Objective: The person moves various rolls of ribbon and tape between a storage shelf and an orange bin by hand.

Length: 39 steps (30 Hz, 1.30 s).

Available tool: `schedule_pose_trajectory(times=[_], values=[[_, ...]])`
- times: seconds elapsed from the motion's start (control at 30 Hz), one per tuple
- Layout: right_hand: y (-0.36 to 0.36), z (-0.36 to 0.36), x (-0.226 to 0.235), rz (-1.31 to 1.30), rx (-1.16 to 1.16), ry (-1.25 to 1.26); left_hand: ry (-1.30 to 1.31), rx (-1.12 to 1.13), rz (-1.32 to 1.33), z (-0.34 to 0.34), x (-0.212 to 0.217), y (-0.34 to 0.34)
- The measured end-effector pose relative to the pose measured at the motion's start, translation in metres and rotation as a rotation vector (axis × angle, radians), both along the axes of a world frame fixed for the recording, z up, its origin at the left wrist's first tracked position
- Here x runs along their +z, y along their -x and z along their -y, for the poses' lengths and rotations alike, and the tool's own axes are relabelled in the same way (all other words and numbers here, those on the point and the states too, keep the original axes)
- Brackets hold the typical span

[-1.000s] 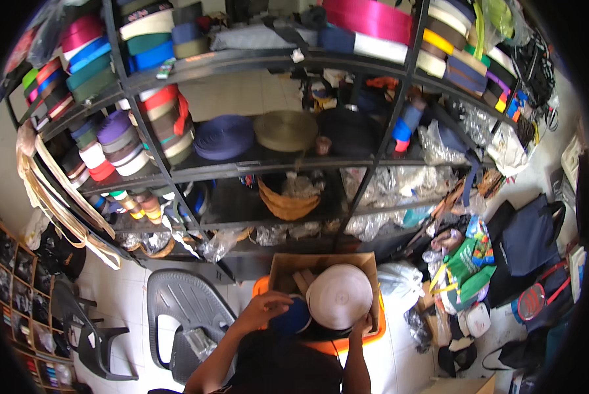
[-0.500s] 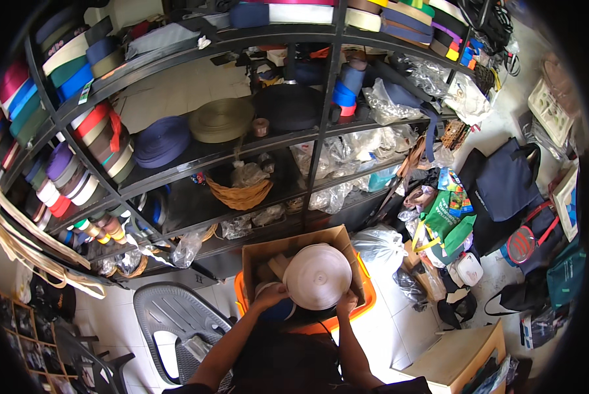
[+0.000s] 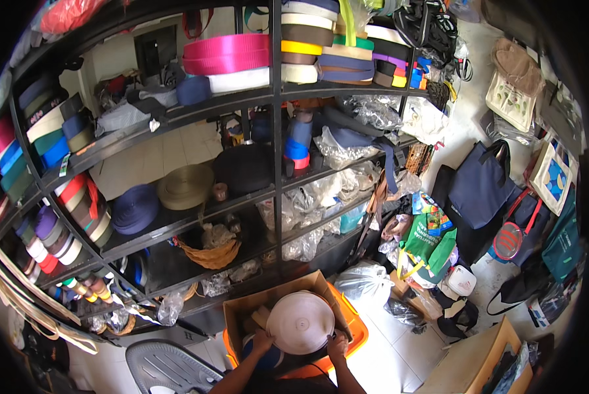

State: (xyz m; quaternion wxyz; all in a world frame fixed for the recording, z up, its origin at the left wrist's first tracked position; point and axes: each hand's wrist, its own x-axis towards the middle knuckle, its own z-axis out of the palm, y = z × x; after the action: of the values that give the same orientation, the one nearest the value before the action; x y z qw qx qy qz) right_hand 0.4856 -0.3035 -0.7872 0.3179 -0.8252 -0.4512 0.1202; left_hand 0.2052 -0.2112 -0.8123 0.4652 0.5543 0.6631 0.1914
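A large, pale pinkish-white roll of webbing [image 3: 300, 322] lies flat in the mouth of an open cardboard box [image 3: 268, 293]. My left hand [image 3: 261, 343] grips its near left edge, fingers closed. At the near right edge my right hand [image 3: 338, 347] is closed on the rim of the same roll, close to the box wall. Around the box is an orange plastic crate [image 3: 355, 323]. Under and beside the roll, a dark blue roll with a white edge [image 3: 272, 358] and brown cardboard pieces partly show; the rest of the contents is hidden.
A black shelf rack [image 3: 276, 230] stands ahead, carrying webbing rolls, a wicker basket [image 3: 209, 255] and plastic bags. At the left is a dark grey plastic chair [image 3: 169, 368]. Bags, including a green one [image 3: 427, 240], crowd the right floor, with another cardboard box [image 3: 468, 358] nearer.
The view has tilted up and turned right, so more of the upper shelves shows, and the box and my hands sit lower. Both hands stay on the webbing roll.
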Motion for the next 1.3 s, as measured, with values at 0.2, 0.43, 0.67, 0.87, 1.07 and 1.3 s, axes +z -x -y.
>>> schedule_pose_trajectory(times=[0.2,0.43,0.67,0.87,1.07,1.3], values=[[-0.007,-0.010,0.008,-0.269,-0.005,0.026,-0.081,0.084,-0.022,0.000,-0.003,0.004],[-0.016,-0.010,-0.035,-0.262,-0.006,-0.001,-0.055,0.113,0.026,0.004,0.000,0.001],[-0.024,-0.017,-0.023,-0.117,-0.099,-0.070,0.047,0.105,0.067,-0.001,0.042,-0.006],[-0.025,-0.048,0.004,-0.147,-0.014,-0.011,0.135,0.118,0.176,0.000,0.050,-0.009],[-0.009,-0.076,-0.015,-0.085,0.037,-0.021,-0.026,0.154,0.040,-0.001,0.022,-0.020],[-0.029,-0.075,-0.029,-0.537,0.051,0.010,-0.073,0.164,0.003,0.002,0.013,-0.016]])
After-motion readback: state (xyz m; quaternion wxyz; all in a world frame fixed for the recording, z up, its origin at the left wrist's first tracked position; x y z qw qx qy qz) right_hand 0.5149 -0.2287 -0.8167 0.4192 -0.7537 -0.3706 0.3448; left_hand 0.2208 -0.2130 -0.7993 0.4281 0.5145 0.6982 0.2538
